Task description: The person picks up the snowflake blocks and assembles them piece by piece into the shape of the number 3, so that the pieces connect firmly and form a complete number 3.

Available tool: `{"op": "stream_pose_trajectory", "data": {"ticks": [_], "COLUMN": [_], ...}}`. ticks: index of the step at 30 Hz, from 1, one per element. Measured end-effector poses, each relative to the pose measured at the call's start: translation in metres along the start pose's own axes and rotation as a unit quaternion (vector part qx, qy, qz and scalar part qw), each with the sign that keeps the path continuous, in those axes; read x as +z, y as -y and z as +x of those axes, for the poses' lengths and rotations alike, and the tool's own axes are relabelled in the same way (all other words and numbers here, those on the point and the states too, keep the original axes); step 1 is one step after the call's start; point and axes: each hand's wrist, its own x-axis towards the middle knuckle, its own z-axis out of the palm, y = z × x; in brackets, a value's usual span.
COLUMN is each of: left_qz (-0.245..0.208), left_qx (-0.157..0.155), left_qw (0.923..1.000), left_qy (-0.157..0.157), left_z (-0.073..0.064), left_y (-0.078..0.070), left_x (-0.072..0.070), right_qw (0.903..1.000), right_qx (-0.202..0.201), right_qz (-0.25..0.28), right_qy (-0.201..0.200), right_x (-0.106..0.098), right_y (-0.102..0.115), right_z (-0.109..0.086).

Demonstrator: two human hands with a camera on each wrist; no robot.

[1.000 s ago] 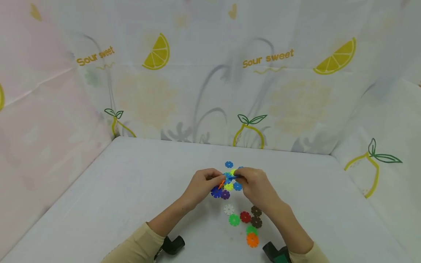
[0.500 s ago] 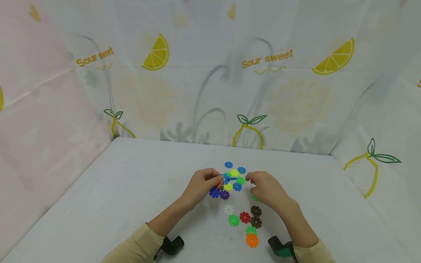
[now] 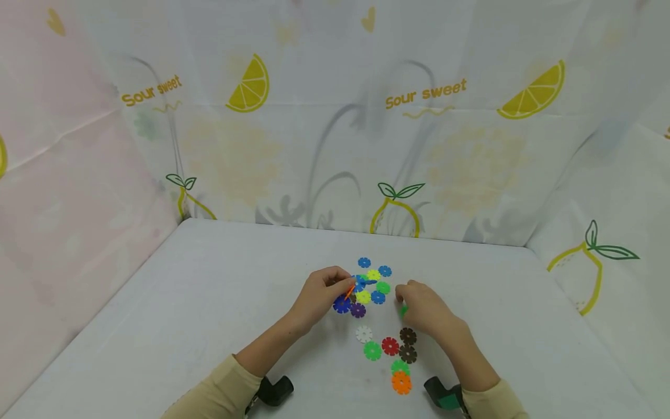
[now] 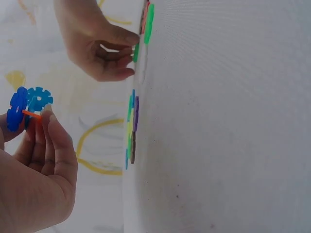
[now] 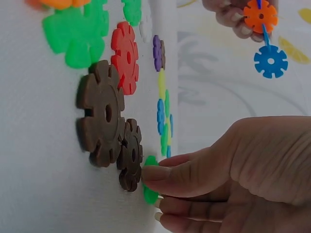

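My left hand pinches a small joined piece of notched plastic snowflake discs above the table. In it are an orange disc, a dark blue disc and a lighter blue disc, slotted at angles to each other. My right hand is down at the table, to the right of the loose discs. Its thumb and fingers pinch a green snowflake disc by its edges; the thumb covers part of it.
Beyond my hands lie several loose discs, among them a yellow one and a purple one. Nearer are a white disc, a red disc, two brown discs and an orange disc. Printed cloth walls surround the white table.
My right hand let go of the joined discs, moved right and lowered onto the green disc, which it now pinches. The left hand stays nearly still with the joined discs.
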Motion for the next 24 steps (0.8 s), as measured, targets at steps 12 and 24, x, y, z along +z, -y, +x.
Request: {"op": "stream_pose_trajectory", "data": {"ticks": [12, 24], "left_qz": [-0.014, -0.018], "left_qx": [-0.002, -0.001], "left_qw": [0.9999, 0.9998], "left_qy": [-0.004, 0.001], "left_z": [-0.001, -0.002], "left_y": [-0.004, -0.004], "left_x": [0.000, -0.003], "right_qw": [0.9978, 0.9749], "right_qx": [-0.017, -0.054], "right_qz": [0.063, 0.215], "right_qy": [-0.010, -0.015], "right_x": [0.000, -0.019], "right_y": [0.001, 0.000], "right_z": [0.007, 0.004]}}
